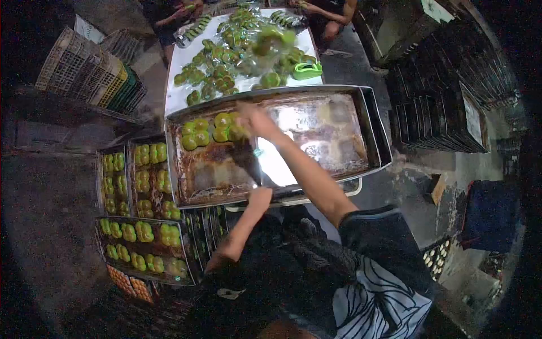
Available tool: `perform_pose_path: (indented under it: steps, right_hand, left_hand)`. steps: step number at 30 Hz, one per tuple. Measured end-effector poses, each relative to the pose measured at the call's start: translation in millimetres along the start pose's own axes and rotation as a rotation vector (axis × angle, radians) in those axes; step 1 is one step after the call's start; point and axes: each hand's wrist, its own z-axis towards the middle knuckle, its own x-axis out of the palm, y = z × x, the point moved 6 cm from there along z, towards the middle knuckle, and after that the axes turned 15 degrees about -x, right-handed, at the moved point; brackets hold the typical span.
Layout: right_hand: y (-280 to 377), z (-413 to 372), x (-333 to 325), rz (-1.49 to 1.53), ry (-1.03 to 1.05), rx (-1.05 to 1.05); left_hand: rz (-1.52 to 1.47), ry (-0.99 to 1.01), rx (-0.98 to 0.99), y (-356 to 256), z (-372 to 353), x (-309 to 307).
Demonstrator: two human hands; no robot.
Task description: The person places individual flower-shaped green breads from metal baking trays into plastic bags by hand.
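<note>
My left hand is at the near edge of a worn metal tray, fingers closed on what appears to be a clear plastic bag. A small teal mark shows above that hand; the bag's outline is hard to make out against the glare. My right hand, smeared by motion, is over the tray at the right side of a green clover-shaped bun. Whether it grips the bun cannot be seen. Another green bun sits to the left in the same tray. A bright, shiny patch lies right of the teal mark.
Beyond the tray, a white table carries many bagged green buns and a bright green object. Trays of buns stand at left. Stacked crates and dark trays flank the space. Other people's arms show at the far end.
</note>
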Motion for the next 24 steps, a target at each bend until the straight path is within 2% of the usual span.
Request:
perform_pose_path:
  steps: [1,2,3,4,5,6,7,8,9,10,11,12,13,14,15,16,17,19,20,21,22,23,24]
  right_hand:
    - [25,-29,-8,0.109,0.137,0.2]
    - [43,-72,-8,0.386,0.341,0.595]
    - [76,-102,-27,0.432,0.435,0.657]
    - [87,-171,-2,0.574,0.753,0.758]
    - [126,-165,-23,0.71,0.573,0.724]
    - [135,-179,-22,0.495,0.607,0.721]
    - [136,-188,-12,0.505,0.616,0.729]
    - [123,-189,-17,0.333,0.346,0.779]
    - [113,-184,-31,0.155,0.072,0.808]
    - [112,-178,-30,0.081,0.167,0.717]
    - [109,-176,-29,0.082,0.171,0.716]
    - [106,-175,-23,0.338,0.197,1.047]
    - [106,-178,-12,0.605,0.211,1.371]
    - [89,-179,-3,0.979,-0.01,1.439]
    - [91,-146,-12,1.073,-0.419,1.662]
    - [52,-152,9,1.098,-0.445,1.451]
    - [59,-97,-1,1.049,-0.636,1.116]
    - [94,-43,22,1.488,-0.854,1.137]
    - [94,-55,68,1.662,-0.784,1.138]
    - [95,-73,111,1.836,-0.706,1.135]
    - [107,-68,126,1.736,-0.456,1.207]
    - [107,-58,132,1.546,-0.197,1.126]
    - [76,-47,135,1.055,0.152,0.662]
  left_hand:
    - [0.09,0.105,-0.056,9,-3,0]
    - [0.087,0.101,-0.063,15,-6,-14]
    - [-0.057,-0.048,-0.026,18,-11,-36]
    - [-0.198,-0.195,0.01,17,-20,-55]
    - [-0.2,-0.19,0.0,13,-20,-63]
    - [-0.52,-0.047,-0.144,16,-16,-65]
    - [-0.839,0.101,-0.29,17,-16,-63]
    - [-0.993,0.171,-0.255,6,-15,-68]
    - [-1.001,0.168,-0.254,1,-11,-70]
    - [-1.108,0.114,-0.28,0,-8,-75]
    - [-1.211,0.062,-0.308,-1,-8,-77]
    - [-1.312,-0.071,-0.335,-3,-11,-90]
    - [-1.273,-0.194,-0.305,1,-9,-97]
    - [-1.272,-0.104,-0.188,-2,-10,-97]
    - [-1.272,-0.012,-0.075,-7,-16,-103]
    - [-1.358,-0.007,0.058,-7,-18,-109]
    - [-1.523,-0.067,-0.171,13,-15,-98]
    - [-2.042,-0.558,-0.312,47,-11,-117]
    - [-2.428,-0.122,-0.394,71,0,-97]
    - [-2.431,0.056,-0.457,93,0,-95]
    - [-2.42,0.042,-0.451,120,1,-100]
    - [-2.4,0.029,-0.452,146,3,-103]
    - [-2.446,-0.146,-0.419,174,4,-105]
